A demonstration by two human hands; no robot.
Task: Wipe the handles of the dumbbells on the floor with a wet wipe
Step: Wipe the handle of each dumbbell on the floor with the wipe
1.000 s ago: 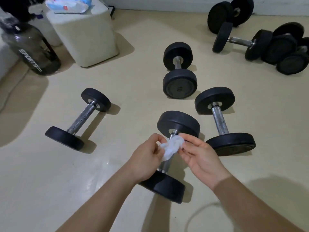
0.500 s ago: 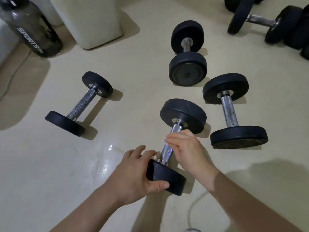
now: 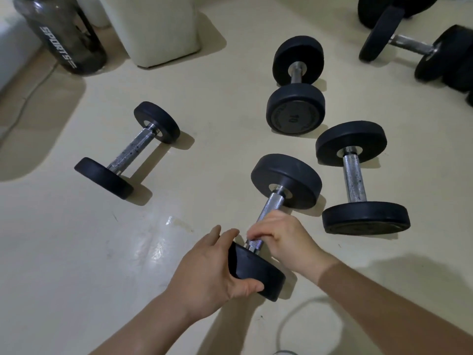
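- The held dumbbell (image 3: pixel 271 210) lies on the cream floor (image 3: pixel 76 252), its far end angled away and to the right.
- The left grip (image 3: pixel 207 275) clasps this dumbbell's near plate (image 3: pixel 258 271): the thumb lies across the outer face and the fingers hook over the top rim.
- The right grip (image 3: pixel 286 239) is clenched round the handle (image 3: pixel 276 201), hard up against the near plate. The upper part of the handle is bare.
- I cannot tell whether a wipe sits under those fingers.
- A second dumbbell (image 3: pixel 354 178) lies just to the right of the held dumbbell, roughly parallel and not touching it.
- Beyond the held dumbbell lies another (image 3: pixel 295 108), with a "10" on its near face.
- Well to the left of the held dumbbell a slimmer one (image 3: pixel 133 149) lies aslant.
- More dumbbells (image 3: pixel 409 44) cluster far beyond and to the right of the held dumbbell.
- Far beyond and to the left of it stand a dark bottle (image 3: pixel 64 37) marked "SPORTS" and a pale block (image 3: pixel 158 29).
- A pale cable (image 3: pixel 289 321) loops on the floor just nearer than the held dumbbell.
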